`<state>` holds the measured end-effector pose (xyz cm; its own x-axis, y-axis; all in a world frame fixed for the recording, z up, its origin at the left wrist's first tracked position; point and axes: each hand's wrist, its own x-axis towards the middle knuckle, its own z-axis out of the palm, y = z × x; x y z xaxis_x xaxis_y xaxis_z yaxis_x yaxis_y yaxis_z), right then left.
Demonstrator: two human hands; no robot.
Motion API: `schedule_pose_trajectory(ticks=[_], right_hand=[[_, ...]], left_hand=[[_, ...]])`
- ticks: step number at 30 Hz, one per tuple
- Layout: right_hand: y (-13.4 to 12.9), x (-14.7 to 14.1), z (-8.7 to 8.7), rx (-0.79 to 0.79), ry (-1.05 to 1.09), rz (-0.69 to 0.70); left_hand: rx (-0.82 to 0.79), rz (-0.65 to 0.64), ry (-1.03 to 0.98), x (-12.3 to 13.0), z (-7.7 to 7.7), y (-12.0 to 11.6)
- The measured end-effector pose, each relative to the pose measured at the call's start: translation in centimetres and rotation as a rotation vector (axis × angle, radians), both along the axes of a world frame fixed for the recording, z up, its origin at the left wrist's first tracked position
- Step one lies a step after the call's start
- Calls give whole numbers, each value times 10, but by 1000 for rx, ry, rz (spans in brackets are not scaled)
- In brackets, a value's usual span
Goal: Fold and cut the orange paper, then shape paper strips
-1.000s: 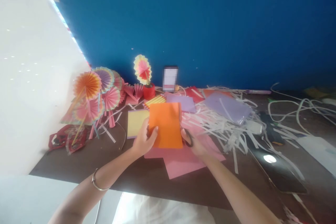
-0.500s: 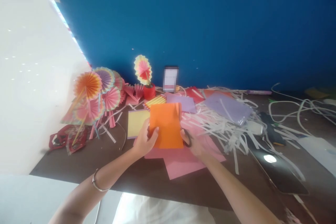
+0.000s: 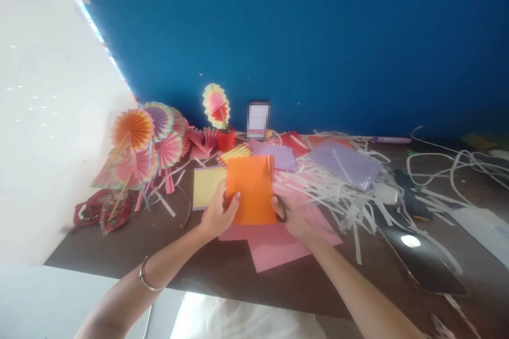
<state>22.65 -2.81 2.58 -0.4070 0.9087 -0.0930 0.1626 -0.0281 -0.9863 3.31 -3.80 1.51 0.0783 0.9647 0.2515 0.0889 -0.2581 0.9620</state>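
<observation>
An orange paper [image 3: 252, 190] is held up near the middle, its right edge curled or folded. My left hand [image 3: 220, 209] grips its left side, thumb on the front. At the lower right edge, my right hand [image 3: 292, 217] is closed round the dark handles of scissors [image 3: 281, 208]; the blades are hidden behind the paper. Pink sheets [image 3: 274, 254] lie beneath on the brown table. A yellow sheet with a purple border [image 3: 207, 188] lies left of the orange paper.
Paper fans [image 3: 133, 130] stand at the left, one in a red pot [image 3: 226, 139]. White paper strips [image 3: 334, 185] and purple sheets [image 3: 345, 161] spread to the right. A phone [image 3: 429, 265] and white cable [image 3: 453, 169] lie at the far right.
My right hand and the scissors have shifted slightly left along the orange paper's right edge. My left hand keeps its hold with almost no movement.
</observation>
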Motion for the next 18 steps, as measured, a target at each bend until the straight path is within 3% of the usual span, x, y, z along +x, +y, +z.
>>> schedule_pose_trajectory(ticks=[5, 18], right_hand=[[0, -1, -1, 28, 39, 34], [1, 0, -5, 66, -10, -39]], left_hand=[[31, 14, 16, 1, -1, 1], [26, 4, 19, 0, 0, 0]])
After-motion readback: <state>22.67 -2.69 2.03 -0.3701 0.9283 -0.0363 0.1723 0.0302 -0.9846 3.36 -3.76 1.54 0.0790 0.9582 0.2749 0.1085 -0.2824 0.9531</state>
